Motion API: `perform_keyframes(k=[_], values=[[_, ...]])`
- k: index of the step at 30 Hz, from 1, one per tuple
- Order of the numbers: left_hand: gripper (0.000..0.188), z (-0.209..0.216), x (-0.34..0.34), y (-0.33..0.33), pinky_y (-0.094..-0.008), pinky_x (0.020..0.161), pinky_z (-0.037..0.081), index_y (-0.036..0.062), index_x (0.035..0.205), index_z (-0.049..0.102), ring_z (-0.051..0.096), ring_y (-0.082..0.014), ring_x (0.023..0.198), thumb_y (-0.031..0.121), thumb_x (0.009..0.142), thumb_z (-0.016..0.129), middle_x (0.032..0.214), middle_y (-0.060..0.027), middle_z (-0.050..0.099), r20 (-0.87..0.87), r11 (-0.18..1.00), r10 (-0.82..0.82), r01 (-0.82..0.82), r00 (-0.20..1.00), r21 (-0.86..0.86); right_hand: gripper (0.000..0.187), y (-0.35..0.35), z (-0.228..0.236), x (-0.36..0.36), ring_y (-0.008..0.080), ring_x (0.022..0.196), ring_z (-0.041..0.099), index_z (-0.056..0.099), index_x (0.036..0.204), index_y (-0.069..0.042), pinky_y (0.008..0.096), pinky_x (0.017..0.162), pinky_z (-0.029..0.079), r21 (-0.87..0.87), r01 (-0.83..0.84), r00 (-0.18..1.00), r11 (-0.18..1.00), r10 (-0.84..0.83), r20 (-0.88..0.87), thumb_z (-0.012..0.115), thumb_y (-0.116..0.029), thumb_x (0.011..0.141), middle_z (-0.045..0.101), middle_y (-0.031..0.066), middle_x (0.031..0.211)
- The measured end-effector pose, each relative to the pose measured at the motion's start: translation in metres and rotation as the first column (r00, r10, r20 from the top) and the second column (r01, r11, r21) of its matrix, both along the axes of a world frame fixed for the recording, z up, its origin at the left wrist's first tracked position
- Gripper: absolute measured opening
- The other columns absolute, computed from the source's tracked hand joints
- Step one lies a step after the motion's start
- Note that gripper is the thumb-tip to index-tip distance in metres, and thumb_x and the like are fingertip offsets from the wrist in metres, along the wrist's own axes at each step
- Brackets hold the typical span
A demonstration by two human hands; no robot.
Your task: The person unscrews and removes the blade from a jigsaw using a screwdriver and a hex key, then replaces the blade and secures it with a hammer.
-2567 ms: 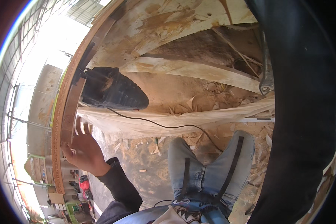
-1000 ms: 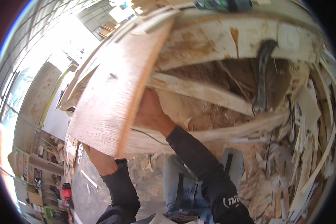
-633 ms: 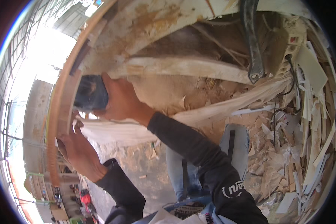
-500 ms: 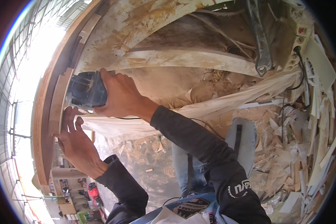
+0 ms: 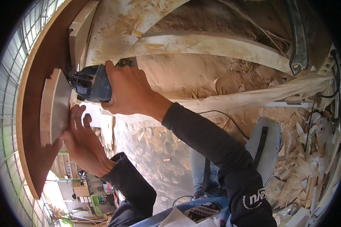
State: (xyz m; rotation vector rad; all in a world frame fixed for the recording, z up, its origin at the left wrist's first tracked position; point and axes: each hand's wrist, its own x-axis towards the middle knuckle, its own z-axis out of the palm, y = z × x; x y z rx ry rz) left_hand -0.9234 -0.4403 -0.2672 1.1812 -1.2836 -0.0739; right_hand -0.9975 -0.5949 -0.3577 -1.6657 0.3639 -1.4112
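My right hand (image 5: 134,89) is wrapped round the back of a dark power tool that looks like a jigsaw (image 5: 93,84). Its front end meets the edge of a white-faced board (image 5: 58,108) with a notched, light brown edge. This board lies on a brown tabletop (image 5: 30,113). Against the board's near edge is my left hand (image 5: 83,142), holding it with the fingers slightly bent and raised. The contact between blade and board is hidden from view. Beyond the tool, a second pale board piece (image 5: 81,32) lies on the tabletop.
Large curved, pale wooden parts (image 5: 201,43) stand on the far side, with a dark metal bar (image 5: 298,41) beside them. Crumpled plastic sheeting (image 5: 231,96) runs across the middle. Offcuts (image 5: 299,162) litter the floor at right. A black cable (image 5: 231,119) trails behind my right forearm.
The view has shifted, showing more tabletop and the board's white face. The tool now sits at the board's far corner, with a wider gap visible before the second piece. Both hands keep their holds.
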Motion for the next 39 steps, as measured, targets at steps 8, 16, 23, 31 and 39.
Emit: perform_keyframes(k=[8,16,23,31,39], values=[[0.060,-0.002,0.001,0.002,-0.0397,0.093,0.044,-0.0035,0.138,0.053,0.056,-0.0323,0.117,0.039,0.098,0.066,0.130,-0.0239,0.058,-0.018,0.997,-0.078,0.078,0.997,0.004,0.070,0.000,0.003,0.010,0.0434,0.076,0.070,0.053,0.111,0.008,0.0497,0.072,0.056,-0.019,0.005,1.000,1.000,-0.006,-0.021,0.087,-0.029,0.062,0.069,0.0255,0.080],[0.053,-0.010,0.002,0.001,-0.0397,0.084,0.045,-0.0017,0.135,0.055,0.056,-0.0321,0.114,0.034,0.097,0.062,0.127,-0.0207,0.060,-0.040,0.997,-0.071,0.070,0.997,-0.026,0.071,0.003,-0.002,0.020,0.0452,0.077,0.068,0.051,0.111,0.006,0.0513,0.071,0.055,-0.006,0.021,1.000,1.000,-0.021,-0.020,0.088,-0.029,0.061,0.068,0.0241,0.081],[0.043,-0.014,0.010,-0.001,-0.0399,0.083,0.047,0.0013,0.137,0.052,0.056,-0.0306,0.113,0.025,0.103,0.040,0.127,-0.0182,0.059,-0.201,0.985,-0.172,0.164,0.964,-0.060,0.069,-0.007,-0.001,0.018,0.0452,0.079,0.068,0.051,0.110,0.005,0.0517,0.070,0.054,-0.001,-0.056,0.997,0.998,0.056,-0.050,0.087,-0.029,0.062,0.067,0.0251,0.081],[0.045,-0.014,-0.002,0.001,-0.0366,0.082,0.045,0.0009,0.134,0.055,0.057,-0.0275,0.111,0.028,0.100,0.062,0.125,-0.0166,0.060,-0.072,0.992,-0.116,0.112,0.991,-0.055,0.079,0.000,-0.001,0.028,0.0472,0.080,0.069,0.049,0.123,0.007,0.0515,0.073,0.055,-0.047,0.071,0.997,0.996,-0.069,0.033,0.087,-0.031,0.065,0.069,0.0252,0.086],[0.044,-0.032,0.018,-0.001,-0.0366,0.077,0.049,0.0049,0.137,0.056,0.062,-0.0285,0.109,0.023,0.097,0.065,0.130,-0.0131,0.063,-0.082,0.987,0.076,-0.087,0.994,-0.133,0.078,-0.001,-0.004,0.036,0.0462,0.093,0.067,0.049,0.126,0.003,0.0524,0.079,0.054,-0.023,0.027,0.997,0.999,-0.025,0.072,0.087,-0.029,0.065,0.067,0.0277,0.099]])
